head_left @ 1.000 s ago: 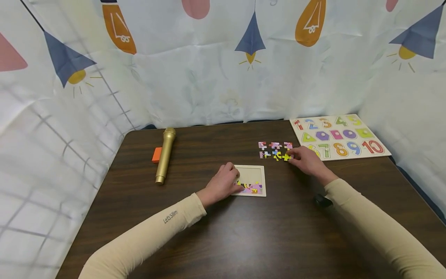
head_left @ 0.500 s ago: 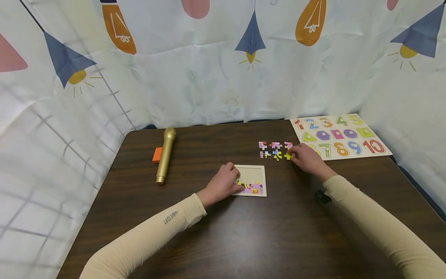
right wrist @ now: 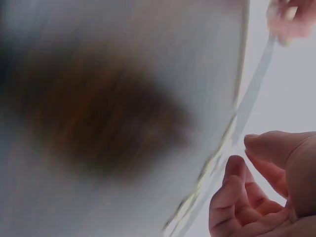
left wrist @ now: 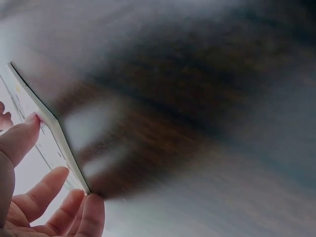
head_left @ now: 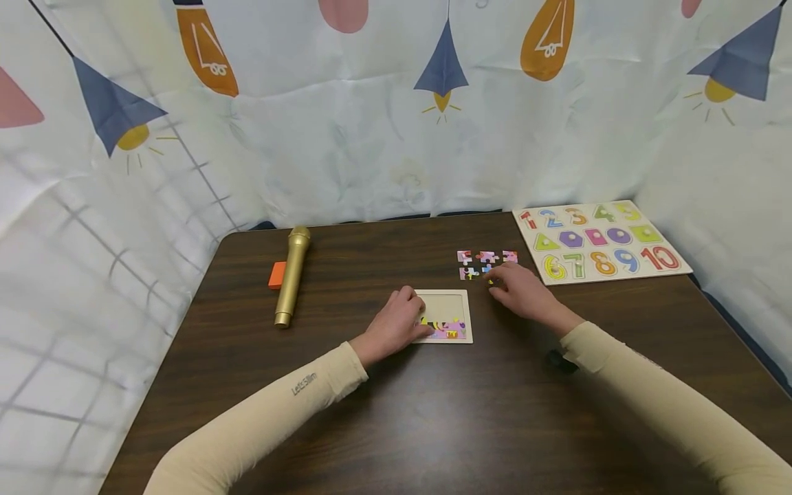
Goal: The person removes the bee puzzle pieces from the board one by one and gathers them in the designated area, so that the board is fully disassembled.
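Observation:
A pale wooden puzzle tray (head_left: 441, 299) lies mid-table, with pink and yellow jigsaw pieces (head_left: 450, 331) along its near side. My left hand (head_left: 394, 323) grips its left part, thumb laid on the pieces and the other fingers at the edge. Loose jigsaw pieces (head_left: 487, 256) lie in two rows behind and right of the tray. Over the near row is my right hand (head_left: 526, 292), its fingertips at a blue and yellow piece (head_left: 487, 269) and partly covering it. In the right wrist view, its thumb and forefinger (right wrist: 236, 165) stand apart with nothing showing between them.
A number and shape board (head_left: 603, 244) lies at the back right. On the left, a gold microphone (head_left: 293, 278) lies beside an orange block (head_left: 277, 275). A dark object (head_left: 561, 361) sits under the right forearm. A patterned curtain (head_left: 371, 137) hangs behind the table.
My right hand has moved left from the yellow piece at the row's right end to the middle piece, now covering that end. The left hand stays on the tray.

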The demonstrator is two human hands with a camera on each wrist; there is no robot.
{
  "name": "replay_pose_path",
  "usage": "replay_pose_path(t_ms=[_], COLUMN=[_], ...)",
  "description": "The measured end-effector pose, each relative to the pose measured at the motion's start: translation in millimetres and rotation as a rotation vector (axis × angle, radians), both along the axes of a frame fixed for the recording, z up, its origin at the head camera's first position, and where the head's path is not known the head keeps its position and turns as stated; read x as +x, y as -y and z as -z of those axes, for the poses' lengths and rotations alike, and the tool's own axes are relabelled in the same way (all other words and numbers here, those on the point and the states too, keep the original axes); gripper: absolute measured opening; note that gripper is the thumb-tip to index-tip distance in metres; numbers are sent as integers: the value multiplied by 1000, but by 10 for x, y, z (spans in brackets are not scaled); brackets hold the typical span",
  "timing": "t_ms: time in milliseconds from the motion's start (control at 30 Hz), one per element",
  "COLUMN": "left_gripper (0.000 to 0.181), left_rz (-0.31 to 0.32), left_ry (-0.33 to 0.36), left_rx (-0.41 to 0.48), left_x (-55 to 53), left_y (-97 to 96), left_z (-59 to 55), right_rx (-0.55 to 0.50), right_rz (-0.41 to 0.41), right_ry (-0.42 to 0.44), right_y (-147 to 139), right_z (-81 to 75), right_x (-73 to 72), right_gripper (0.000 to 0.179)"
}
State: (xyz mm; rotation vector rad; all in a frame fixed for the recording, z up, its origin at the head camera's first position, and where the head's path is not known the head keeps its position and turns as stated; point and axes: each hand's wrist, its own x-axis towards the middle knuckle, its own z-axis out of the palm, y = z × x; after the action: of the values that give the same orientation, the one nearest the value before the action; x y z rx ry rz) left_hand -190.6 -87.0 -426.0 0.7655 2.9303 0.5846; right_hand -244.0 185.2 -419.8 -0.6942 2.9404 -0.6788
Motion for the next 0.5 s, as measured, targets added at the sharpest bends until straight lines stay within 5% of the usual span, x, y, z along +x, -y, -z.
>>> replay_pose_path(t_ms=[233, 500], left_gripper=[36, 32], left_rz=[-2, 50], left_ry=[-43, -39], left_rx=[-8, 15], left_x=[-64, -75], left_y=[-37, 43], left_z=[26, 11], right_rx=[-84, -154], right_rz=[-125, -130], right_ry=[183, 300], right_y=[455, 701], right_z=[-33, 41], right_x=[273, 395], right_gripper=[26, 24])
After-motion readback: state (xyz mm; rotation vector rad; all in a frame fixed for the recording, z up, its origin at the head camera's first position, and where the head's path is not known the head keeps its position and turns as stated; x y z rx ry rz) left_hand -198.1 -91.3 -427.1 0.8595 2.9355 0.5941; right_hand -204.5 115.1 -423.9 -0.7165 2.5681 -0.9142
